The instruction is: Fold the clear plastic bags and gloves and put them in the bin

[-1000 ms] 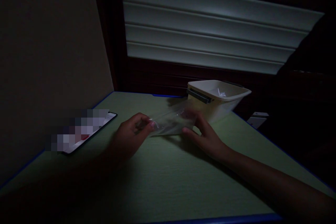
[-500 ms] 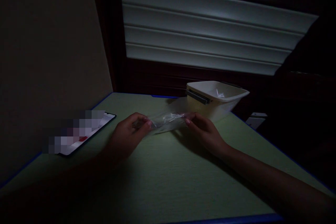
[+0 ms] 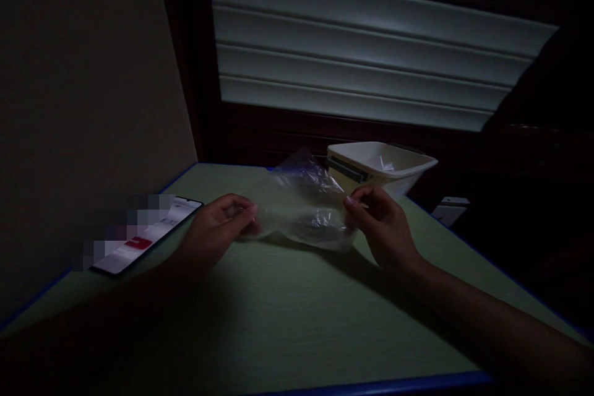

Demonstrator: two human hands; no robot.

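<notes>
A clear plastic bag (image 3: 297, 204) is stretched between my two hands, a little above the pale green table. My left hand (image 3: 220, 226) pinches its left side between thumb and fingers. With thumb and forefinger, my right hand (image 3: 383, 223) grips the bag's right edge. The bag looks thin, wrinkled and shiny, and its far part sticks up towards the window. Whether anything lies inside it I cannot tell in the dim light.
Behind my right hand stands a cream-coloured bin (image 3: 403, 182) with a dark handle and something whitish inside. A phone (image 3: 153, 235) with a lit screen lies on the table (image 3: 288, 322) at left. A white object (image 3: 450, 210) sits beyond the right edge.
My hands have moved apart, the right one to the right. The bag, bunched up before, is now spread wider and rises higher between them.
</notes>
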